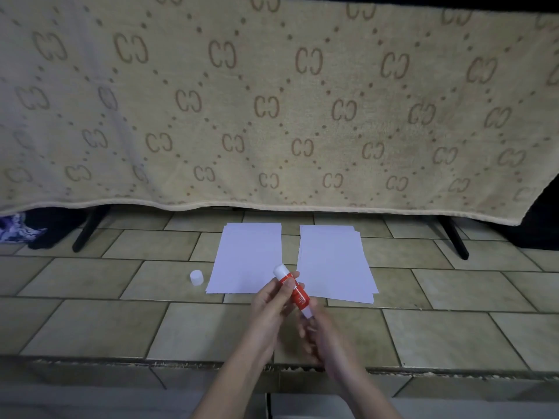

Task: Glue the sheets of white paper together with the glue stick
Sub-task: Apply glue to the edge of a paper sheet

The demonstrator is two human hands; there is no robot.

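A beige patterned blanket hangs across the far side, over black stand legs. Beige tiled floor lies beneath. Far left: purple-white cloth.

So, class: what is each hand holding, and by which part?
The left hand grips the glue stick round its red middle; the right hand, blurred, pinches its white base end.

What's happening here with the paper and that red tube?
A person is getting ready to glue paper. The left hand grips a red glue stick around its middle, while the right hand, blurred, is at its lower end, perhaps twisting the base. The white cap is already off, standing on the tiled surface. Two stacks of white paper, left stack and right stack, lie untouched.
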